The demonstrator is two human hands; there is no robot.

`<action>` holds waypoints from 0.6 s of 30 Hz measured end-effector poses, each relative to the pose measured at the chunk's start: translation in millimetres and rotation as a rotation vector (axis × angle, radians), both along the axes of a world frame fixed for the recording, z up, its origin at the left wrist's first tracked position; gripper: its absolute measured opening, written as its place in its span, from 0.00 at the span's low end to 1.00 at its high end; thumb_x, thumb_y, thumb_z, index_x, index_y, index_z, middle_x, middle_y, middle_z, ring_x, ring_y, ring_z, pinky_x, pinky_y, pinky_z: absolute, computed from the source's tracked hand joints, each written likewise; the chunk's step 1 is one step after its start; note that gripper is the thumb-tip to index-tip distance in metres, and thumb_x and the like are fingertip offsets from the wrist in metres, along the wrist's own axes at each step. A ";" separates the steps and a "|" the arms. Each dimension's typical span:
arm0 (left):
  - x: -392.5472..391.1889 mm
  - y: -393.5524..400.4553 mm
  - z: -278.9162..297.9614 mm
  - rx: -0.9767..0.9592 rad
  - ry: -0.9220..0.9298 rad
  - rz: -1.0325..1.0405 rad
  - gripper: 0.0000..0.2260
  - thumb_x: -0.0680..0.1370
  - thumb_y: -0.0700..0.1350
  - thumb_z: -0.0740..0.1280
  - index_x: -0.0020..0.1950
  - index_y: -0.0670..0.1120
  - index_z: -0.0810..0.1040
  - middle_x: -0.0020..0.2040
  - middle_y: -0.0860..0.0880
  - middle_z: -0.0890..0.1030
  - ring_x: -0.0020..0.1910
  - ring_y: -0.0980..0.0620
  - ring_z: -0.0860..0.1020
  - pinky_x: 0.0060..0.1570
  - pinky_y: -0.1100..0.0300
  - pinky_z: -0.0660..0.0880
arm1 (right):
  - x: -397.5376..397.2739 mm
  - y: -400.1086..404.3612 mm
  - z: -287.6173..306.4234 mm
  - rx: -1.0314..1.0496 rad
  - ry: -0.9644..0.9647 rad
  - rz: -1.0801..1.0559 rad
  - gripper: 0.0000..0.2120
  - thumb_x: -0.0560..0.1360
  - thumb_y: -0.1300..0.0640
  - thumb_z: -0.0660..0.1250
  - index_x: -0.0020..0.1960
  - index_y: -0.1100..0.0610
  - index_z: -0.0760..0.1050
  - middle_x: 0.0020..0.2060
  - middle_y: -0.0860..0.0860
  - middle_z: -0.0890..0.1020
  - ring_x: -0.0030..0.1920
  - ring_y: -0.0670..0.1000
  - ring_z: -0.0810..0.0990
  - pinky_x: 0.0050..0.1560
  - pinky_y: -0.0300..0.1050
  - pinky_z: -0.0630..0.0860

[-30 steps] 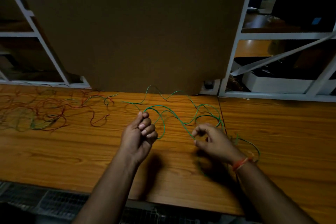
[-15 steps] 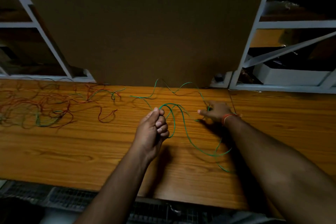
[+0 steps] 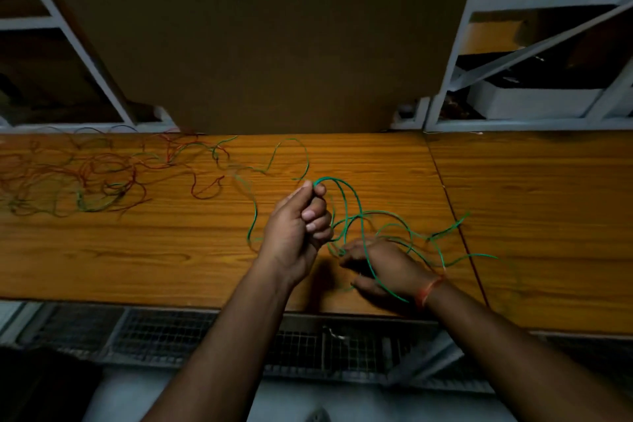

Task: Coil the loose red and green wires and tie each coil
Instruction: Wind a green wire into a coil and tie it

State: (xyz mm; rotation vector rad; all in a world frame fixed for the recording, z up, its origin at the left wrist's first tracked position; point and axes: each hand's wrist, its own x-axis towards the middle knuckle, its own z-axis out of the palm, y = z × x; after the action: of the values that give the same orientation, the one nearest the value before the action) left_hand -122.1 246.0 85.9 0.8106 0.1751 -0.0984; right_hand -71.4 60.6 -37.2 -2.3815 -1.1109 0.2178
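One green wire [image 3: 346, 195] is being worked on near the middle of the wooden table [image 3: 137, 250]. It makes loose loops between the two hands. One loop stands up high from the top of the left hand [image 3: 296, 229]. More loops spread out to the right over the table, and one end sticks out far to the right. Another part of the wire trails away up and to the left, toward the back of the table.

The left hand is held up above the table. Its fingers are curled tight, and the thumb and first finger pinch the wire at the top of the fist.

The right hand [image 3: 380, 267] is lower, close to the front edge of the table. A strand of the green wire runs across the back of it. Its fingers are bent in, but it is too dark to tell if they hold the wire. There is one orange band [image 3: 430, 289] on the right wrist.

On the far left of the table lies one messy pile of wires [image 3: 68, 178], red and green mixed up, too tangled to count.

Behind the table stands one big brown board [image 3: 257, 34]. On each side of it there is a white shelf frame [image 3: 455, 44], so two in all.
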 end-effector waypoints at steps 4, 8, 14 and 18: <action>-31.5 -22.9 6.2 -0.022 -0.012 -0.021 0.11 0.84 0.47 0.58 0.45 0.45 0.74 0.24 0.55 0.61 0.20 0.61 0.59 0.23 0.67 0.54 | -41.3 -25.7 -2.8 0.109 0.040 0.147 0.15 0.71 0.55 0.75 0.57 0.57 0.83 0.57 0.55 0.84 0.58 0.54 0.82 0.60 0.43 0.76; -71.0 -58.8 5.7 -0.048 -0.021 0.009 0.11 0.85 0.46 0.57 0.45 0.45 0.74 0.24 0.55 0.61 0.20 0.61 0.59 0.21 0.68 0.55 | -84.1 -60.9 6.7 0.084 0.132 0.245 0.12 0.73 0.57 0.74 0.56 0.57 0.83 0.53 0.54 0.84 0.54 0.54 0.83 0.54 0.48 0.78; -133.8 -106.4 4.3 -0.020 -0.024 0.057 0.11 0.85 0.46 0.57 0.46 0.46 0.74 0.24 0.56 0.62 0.20 0.61 0.60 0.24 0.66 0.53 | -122.2 -118.0 46.0 0.179 0.590 0.014 0.12 0.81 0.53 0.64 0.57 0.56 0.84 0.59 0.54 0.85 0.60 0.47 0.82 0.64 0.52 0.76; -162.1 -122.4 9.2 0.005 -0.040 0.053 0.09 0.82 0.47 0.60 0.45 0.46 0.72 0.24 0.55 0.62 0.20 0.61 0.60 0.24 0.66 0.54 | -149.5 -152.7 98.0 0.577 1.160 -0.197 0.30 0.80 0.35 0.57 0.62 0.61 0.76 0.52 0.66 0.84 0.51 0.60 0.86 0.39 0.44 0.73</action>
State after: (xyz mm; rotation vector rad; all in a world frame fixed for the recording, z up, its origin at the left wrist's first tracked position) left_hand -284.2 123.5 95.1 0.8118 0.1596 -0.0319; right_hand -220.9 -92.1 60.8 -1.4046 -0.2948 0.9116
